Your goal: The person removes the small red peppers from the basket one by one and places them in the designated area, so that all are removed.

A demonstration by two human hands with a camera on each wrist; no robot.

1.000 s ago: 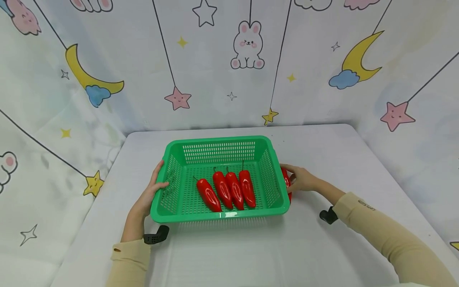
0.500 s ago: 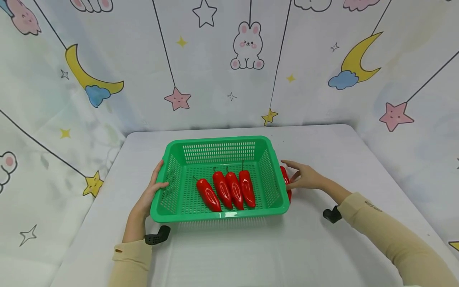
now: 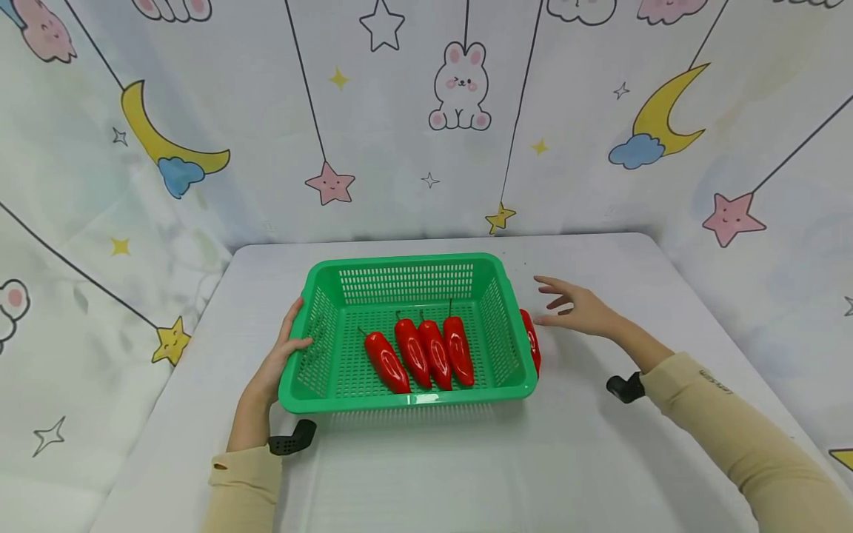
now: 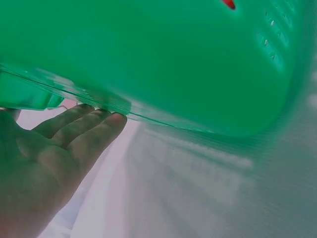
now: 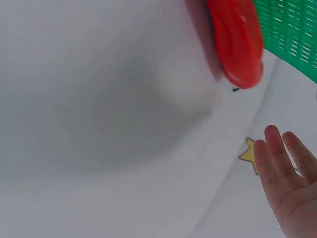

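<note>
A green plastic basket [image 3: 408, 406] lies in the middle of the table, with several glossy red chili peppers [image 3: 385, 363] side by side on its floor. My left hand [image 3: 269, 370] grips the basket's left rim, thumb over the top and fingers outside; the left wrist view shows those fingers [image 4: 99, 134] against the underside of the rim. Just outside the right wall is another red chili pepper [image 3: 531, 343], partly hidden by the basket rim. My right hand [image 3: 580, 309] hovers to the right of this pepper, fingers spread and holding nothing. In the right wrist view its fingers [image 5: 280, 158] are apart from the pepper [image 5: 240, 44].
The table [image 3: 426, 474] has a white cover. Behind it and along both sides hangs a pale cloth [image 3: 400, 148] printed with stars, moons and a bunny. Each wrist wears a black camera mount, such as the left one [image 3: 293, 437].
My right hand has let go of the pepper outside the basket and moved away, up and to the right. The left hand and basket have stayed in place.
</note>
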